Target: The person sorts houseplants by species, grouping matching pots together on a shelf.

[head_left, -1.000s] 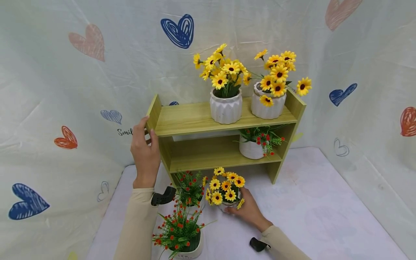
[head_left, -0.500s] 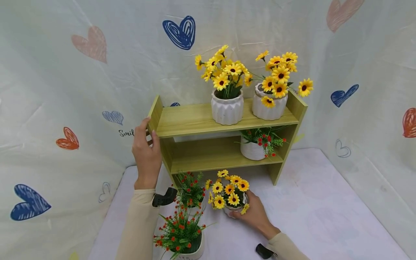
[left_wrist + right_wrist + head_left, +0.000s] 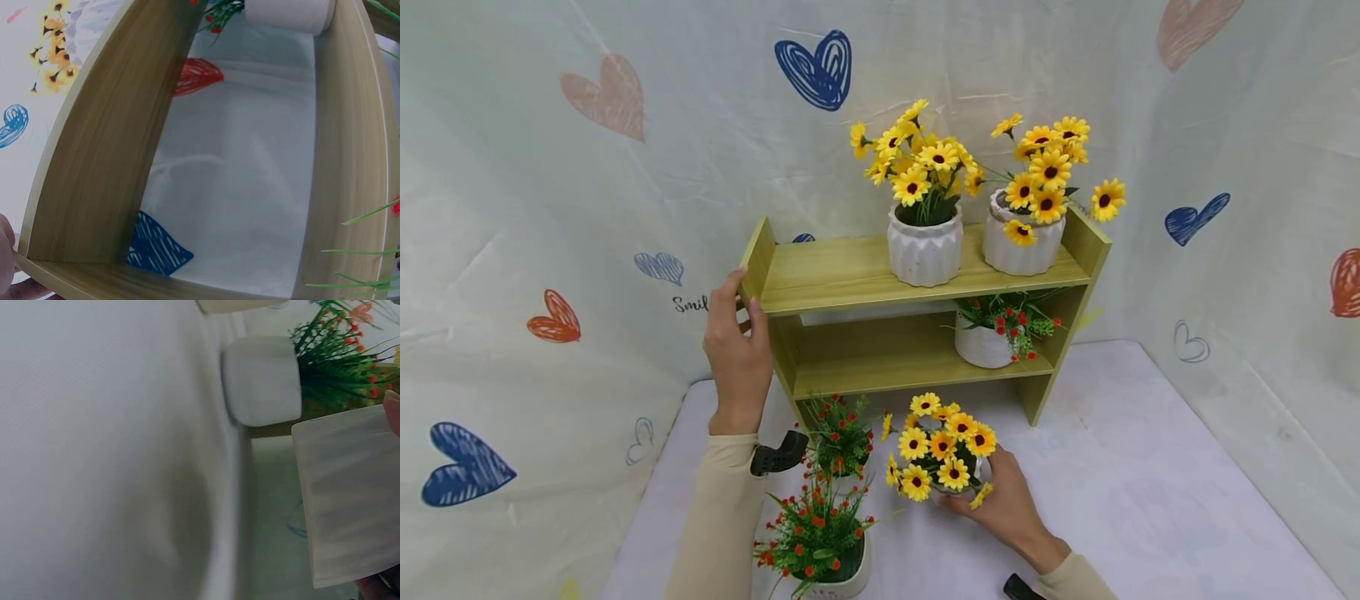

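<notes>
My left hand (image 3: 739,358) grips the left side panel of a two-tier wooden shelf (image 3: 842,260), thumb in front. In the left wrist view, fingers (image 3: 6,256) show beside the shelf's corner (image 3: 37,265). My right hand (image 3: 1011,508) holds a small white flowerpot with yellow daisies (image 3: 953,475) in front of the shelf. In the right wrist view this flowerpot (image 3: 353,494) is above the table, with part of the hand at its right side. To its left, a red-flowered potted plant (image 3: 842,437) and a second one nearer (image 3: 820,533) stand on the table.
Two white pots of yellow daisies (image 3: 925,250) (image 3: 1022,246) stand on the top board, centre and right. A white pot with red flowers (image 3: 983,344) is at the lower board's right end. Heart-patterned cloth (image 3: 700,150) hangs behind the table (image 3: 1120,492).
My right hand has moved right and slightly toward me with the flowerpot, away from the red-flowered plants. My left hand stays on the shelf's side panel.
</notes>
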`<state>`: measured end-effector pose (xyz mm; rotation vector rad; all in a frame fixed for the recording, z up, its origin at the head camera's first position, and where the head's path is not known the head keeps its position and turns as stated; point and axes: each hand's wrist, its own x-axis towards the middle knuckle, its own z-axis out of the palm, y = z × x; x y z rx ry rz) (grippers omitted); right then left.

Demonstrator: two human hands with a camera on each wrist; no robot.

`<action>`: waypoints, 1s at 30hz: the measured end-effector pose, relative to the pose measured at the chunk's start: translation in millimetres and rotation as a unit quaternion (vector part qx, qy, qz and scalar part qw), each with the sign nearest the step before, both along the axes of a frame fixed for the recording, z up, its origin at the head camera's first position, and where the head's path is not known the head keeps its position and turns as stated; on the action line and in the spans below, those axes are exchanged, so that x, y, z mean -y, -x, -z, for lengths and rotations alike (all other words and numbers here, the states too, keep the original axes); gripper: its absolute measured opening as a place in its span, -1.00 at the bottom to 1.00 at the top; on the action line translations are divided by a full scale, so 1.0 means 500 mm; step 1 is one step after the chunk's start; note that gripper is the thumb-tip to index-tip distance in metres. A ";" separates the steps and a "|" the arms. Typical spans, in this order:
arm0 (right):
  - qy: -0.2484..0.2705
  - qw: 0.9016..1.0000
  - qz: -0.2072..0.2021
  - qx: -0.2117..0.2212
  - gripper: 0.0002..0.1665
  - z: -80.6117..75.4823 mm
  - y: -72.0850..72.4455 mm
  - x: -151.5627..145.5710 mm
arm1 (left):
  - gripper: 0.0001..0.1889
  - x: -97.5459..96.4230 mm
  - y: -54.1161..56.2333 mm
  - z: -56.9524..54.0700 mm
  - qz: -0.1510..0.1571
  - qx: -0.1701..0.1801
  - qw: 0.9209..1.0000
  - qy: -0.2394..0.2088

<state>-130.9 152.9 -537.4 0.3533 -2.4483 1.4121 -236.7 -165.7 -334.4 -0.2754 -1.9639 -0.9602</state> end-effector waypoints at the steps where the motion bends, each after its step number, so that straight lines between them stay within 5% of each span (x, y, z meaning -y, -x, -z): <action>1: 0.007 1.000 -0.008 -0.002 0.03 -0.007 -0.001 -0.001 | -0.60 0.000 0.000 0.000 0.000 0.000 1.000 -0.001; 12: 0.045 0.997 -0.058 -0.030 -0.08 -0.064 -0.023 -0.004 | -0.60 -0.001 0.004 0.000 -0.004 0.003 1.000 -0.006; 17: 0.029 0.998 -0.039 -0.047 -0.02 -0.101 -0.044 -0.003 | -0.60 -0.002 0.004 -0.002 -0.005 0.004 1.000 -0.009; 22: 0.001 0.995 -0.035 -0.092 0.11 -0.142 -0.051 -0.003 | -0.60 0.000 0.004 -0.001 -0.005 0.002 1.000 -0.003; 30: -0.015 0.982 -0.083 -0.166 0.13 -0.225 -0.033 0.005 | -0.60 -0.001 0.004 0.000 -0.006 0.001 1.000 -0.008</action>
